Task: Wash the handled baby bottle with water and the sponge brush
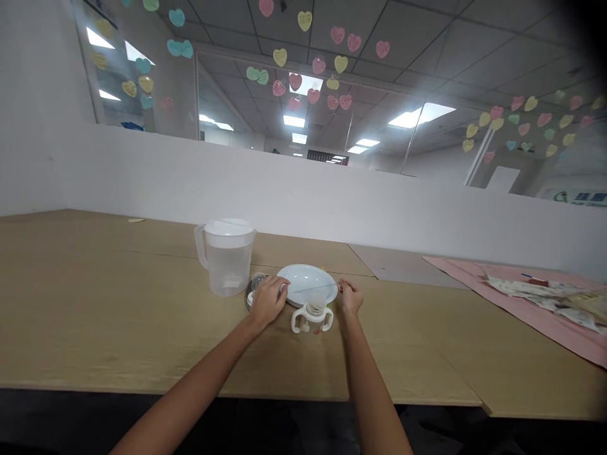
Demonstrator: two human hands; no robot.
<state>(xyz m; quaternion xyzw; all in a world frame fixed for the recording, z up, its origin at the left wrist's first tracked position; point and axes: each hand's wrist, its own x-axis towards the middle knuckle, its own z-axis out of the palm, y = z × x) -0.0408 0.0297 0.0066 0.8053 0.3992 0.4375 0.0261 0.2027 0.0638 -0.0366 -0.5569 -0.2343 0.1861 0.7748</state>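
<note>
My left hand (268, 301) is closed, its fingers curled at the left rim of a white plate (310, 275), right beside a small clear dome-shaped cap (253, 285). My right hand (351, 296) is pinched shut at the plate's right edge. A thin straight rod or straw (313, 287) runs across the plate from one hand to the other, and both seem to grip its ends. Between my hands, nearer me, stands a small clear baby cup with two white handles (312, 315). No hand touches it.
A clear lidded pitcher (226, 256) stands just left of the plate on the wooden table (118, 303). A pink cloth (521, 303) with printed packets (559, 294) lies at the right. A white partition wall (332, 202) runs behind the table.
</note>
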